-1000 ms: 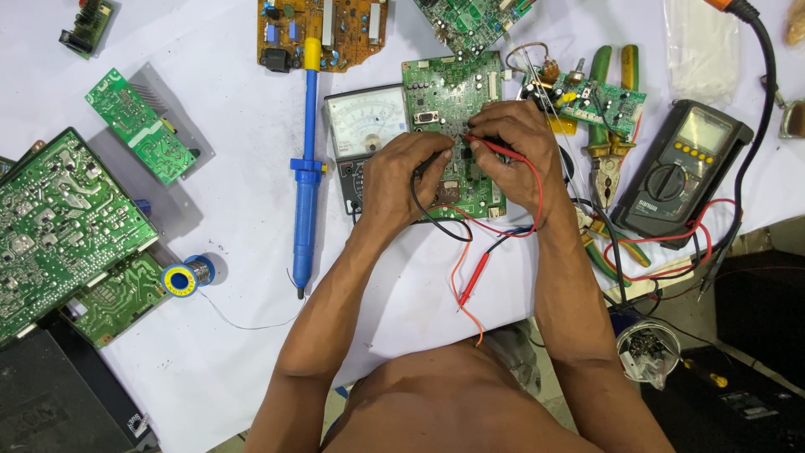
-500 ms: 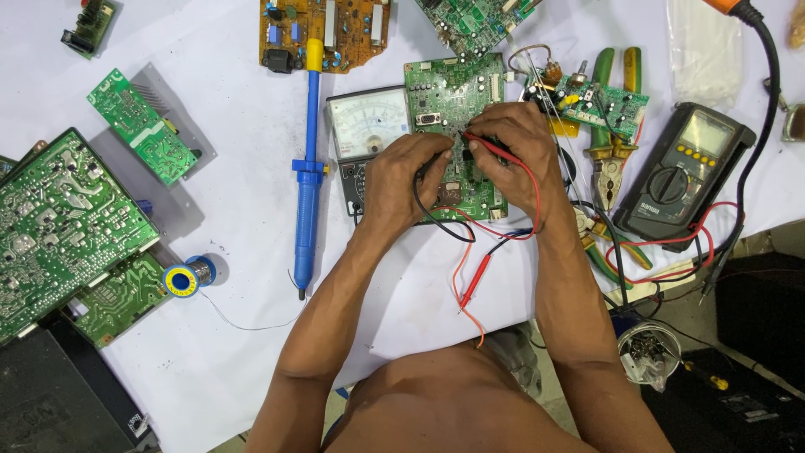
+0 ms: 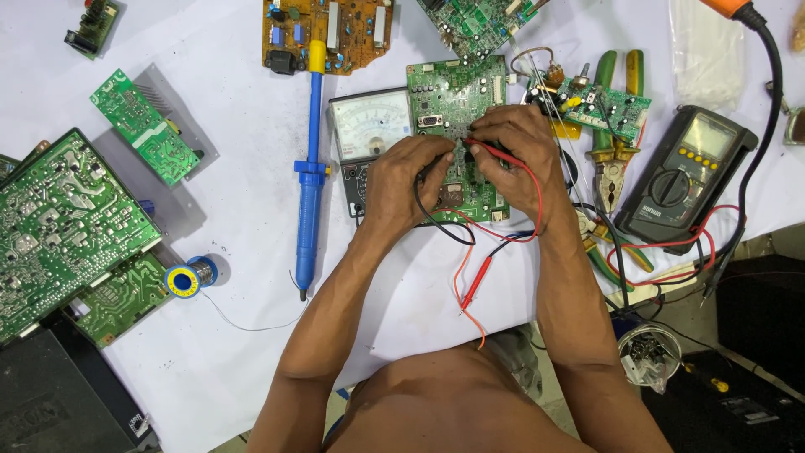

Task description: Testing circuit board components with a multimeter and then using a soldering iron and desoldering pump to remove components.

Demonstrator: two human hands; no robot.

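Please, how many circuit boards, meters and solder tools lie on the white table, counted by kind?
Green circuit boards: 8, one under the left hand and right hand
Orange circuit board: 1
Meters: 2, analog and digital
Blue desoldering pump: 1
Solder spool: 1
Total: 13

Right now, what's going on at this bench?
A person has both hands on a green circuit board lying partly over an analog meter. The left hand holds a black probe lead to the board, and the right hand holds a red one. A blue desoldering pump, pliers, a digital multimeter and other boards lie around untouched.
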